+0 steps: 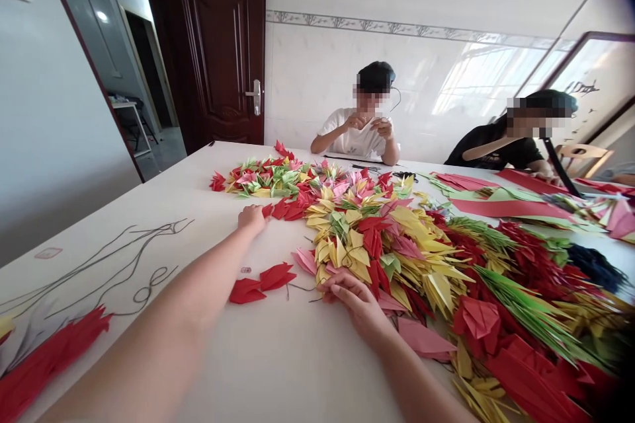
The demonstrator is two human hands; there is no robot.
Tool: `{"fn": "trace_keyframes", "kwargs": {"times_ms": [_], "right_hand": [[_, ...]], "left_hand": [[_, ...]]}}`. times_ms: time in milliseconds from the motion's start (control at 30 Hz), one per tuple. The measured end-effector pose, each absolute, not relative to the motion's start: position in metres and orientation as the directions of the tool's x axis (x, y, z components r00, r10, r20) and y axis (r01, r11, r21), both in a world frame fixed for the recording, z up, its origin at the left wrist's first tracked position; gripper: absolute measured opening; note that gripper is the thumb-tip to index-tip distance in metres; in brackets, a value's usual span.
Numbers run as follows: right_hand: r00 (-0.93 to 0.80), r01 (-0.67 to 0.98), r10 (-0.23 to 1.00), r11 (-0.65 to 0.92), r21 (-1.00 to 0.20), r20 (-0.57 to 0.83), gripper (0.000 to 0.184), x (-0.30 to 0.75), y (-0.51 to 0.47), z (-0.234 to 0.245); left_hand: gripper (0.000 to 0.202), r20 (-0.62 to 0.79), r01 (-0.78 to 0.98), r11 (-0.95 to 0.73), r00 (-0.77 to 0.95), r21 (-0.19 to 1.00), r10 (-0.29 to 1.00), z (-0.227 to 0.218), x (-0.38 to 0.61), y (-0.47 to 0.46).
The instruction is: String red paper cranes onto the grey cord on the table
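Note:
My left hand reaches far across the white table, its fingers curled on the end of a red folded paper piece at the left edge of the heap. Nearer to me, my right hand is closed at the heap's front edge, its fingertips pinching a thin dark cord. Left of that cord lie two joined red folded paper pieces. The heap holds many yellow, red, pink and green folded paper pieces. My right fingers partly hide what lies under them.
Loose dark cords lie on the left of the table, beside a red paper bundle. Stacked red and green paper sheets lie at the far right, near dark blue cords. Two people sit across the table.

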State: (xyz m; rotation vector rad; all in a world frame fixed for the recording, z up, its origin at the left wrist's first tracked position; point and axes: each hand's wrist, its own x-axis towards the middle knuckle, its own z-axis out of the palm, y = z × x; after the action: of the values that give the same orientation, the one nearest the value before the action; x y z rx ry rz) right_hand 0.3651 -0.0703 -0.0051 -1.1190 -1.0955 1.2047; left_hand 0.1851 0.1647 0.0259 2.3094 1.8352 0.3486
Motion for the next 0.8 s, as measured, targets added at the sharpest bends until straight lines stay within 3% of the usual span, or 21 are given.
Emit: {"fn": "trace_keyframes", "kwargs": {"times_ms": [67,267,567,633,733,800], "right_hand": [[0.054,-0.157,0.998,0.022,-0.987,0.013,0.021,0.366,-0.069,-0.004],[0.027,-0.219,1.000,-0.004,-0.976,-0.010,0.020,0.368,-0.067,-0.004],[0.038,-0.183,0.999,0.016,-0.983,0.009,0.021,0.367,-0.068,-0.004],[0.038,-0.180,0.999,0.012,-0.984,0.005,0.021,0.367,-0.068,-0.004],[0.039,-0.181,0.999,0.015,-0.983,0.008,0.020,0.367,-0.068,-0.005],[0.043,-0.186,0.999,0.016,-0.982,0.008,0.018,0.367,-0.068,-0.006]], "left_hand": [[0.041,0.083,0.937,-0.205,0.189,0.284,0.978,0.021,0.185,0.170],[0.058,0.063,0.947,-0.051,0.032,0.317,0.997,0.035,0.160,0.185],[0.067,0.039,0.946,-0.052,0.042,0.319,0.998,0.045,0.160,0.163],[0.070,0.085,0.941,-0.127,0.105,0.313,0.991,0.059,0.157,0.143],[0.063,0.214,0.843,-0.496,0.455,0.208,0.864,0.082,0.130,0.095],[0.059,0.196,0.766,-0.620,0.591,0.171,0.783,0.091,0.099,0.056]]}}
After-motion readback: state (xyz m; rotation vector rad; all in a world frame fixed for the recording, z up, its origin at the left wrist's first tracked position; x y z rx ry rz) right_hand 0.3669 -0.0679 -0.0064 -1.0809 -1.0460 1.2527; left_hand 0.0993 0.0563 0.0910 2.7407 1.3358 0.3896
